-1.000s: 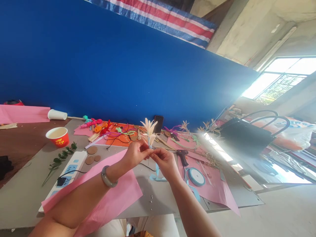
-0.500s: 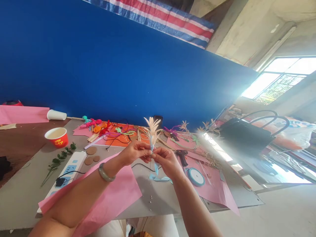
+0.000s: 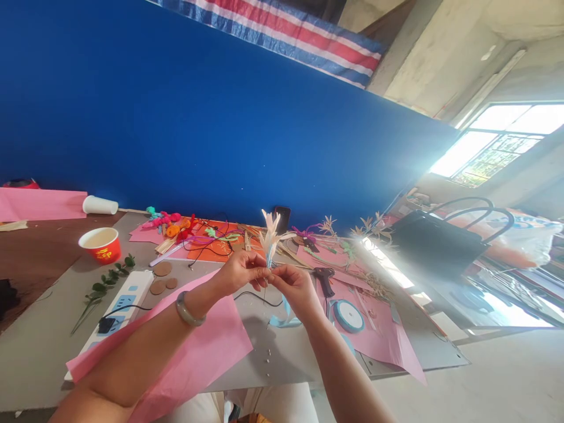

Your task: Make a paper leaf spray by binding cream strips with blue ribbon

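Note:
A pale cream artificial flower [image 3: 269, 230] stands upright between my hands, blue ribbon wound around its base. My left hand [image 3: 243, 272], with a bangle on the wrist, is closed on the flower's stem just under the petals. Fingertips of my right hand [image 3: 294, 286] pinch the light blue ribbon at the same spot, touching the left fingers. From there a loose length of blue ribbon [image 3: 286, 317] hangs down behind the right wrist to the table. A thin stem end shows below the fingers.
Right of my hands lie a glue gun [image 3: 325, 281] and a ribbon spool [image 3: 349, 315] on pink paper. To the left are a power strip [image 3: 126, 311], wooden discs [image 3: 162, 268], a green sprig [image 3: 106, 285] and a red paper cup [image 3: 100, 245]. A blue panel [image 3: 220, 117] rises behind.
The flower has turned between my fingers, so its petals look narrower and face differently. The loose ribbon has shifted toward my right wrist. Both hands stay in nearly the same place.

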{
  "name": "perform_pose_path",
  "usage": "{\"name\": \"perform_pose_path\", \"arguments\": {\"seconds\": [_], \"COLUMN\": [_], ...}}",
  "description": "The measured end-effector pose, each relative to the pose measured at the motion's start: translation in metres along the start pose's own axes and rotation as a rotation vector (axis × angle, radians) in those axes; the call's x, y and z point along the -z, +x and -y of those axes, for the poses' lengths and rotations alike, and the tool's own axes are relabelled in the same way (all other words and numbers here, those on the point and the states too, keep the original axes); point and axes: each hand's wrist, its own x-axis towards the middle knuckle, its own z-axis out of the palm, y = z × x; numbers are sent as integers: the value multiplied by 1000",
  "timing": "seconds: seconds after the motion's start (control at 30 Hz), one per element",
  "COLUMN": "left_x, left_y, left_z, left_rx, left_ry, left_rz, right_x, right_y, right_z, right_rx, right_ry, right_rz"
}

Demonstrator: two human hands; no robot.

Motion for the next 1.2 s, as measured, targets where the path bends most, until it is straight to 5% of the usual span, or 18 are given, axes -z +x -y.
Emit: {"name": "perform_pose_path", "arguments": {"seconds": [0.3, 0.73, 1.07, 1.2], "left_x": [-6, -9, 0, 2], "left_y": [-7, -9, -9, -6], "left_z": [-8, -1, -8, -5], "left_rx": [-20, -87, 29, 20], "left_ry": [107, 144, -152, -153], "left_rz": [-30, -118, 200, 213], "right_x": [-8, -7, -3, -2], "right_y": [-11, -12, -12, -10], "right_z": [4, 10, 15, 10], "right_rx": [53, -39, -117, -121], "right_ry": [-70, 215, 341, 347], "right_rz": [-123, -15, -3, 10]}}
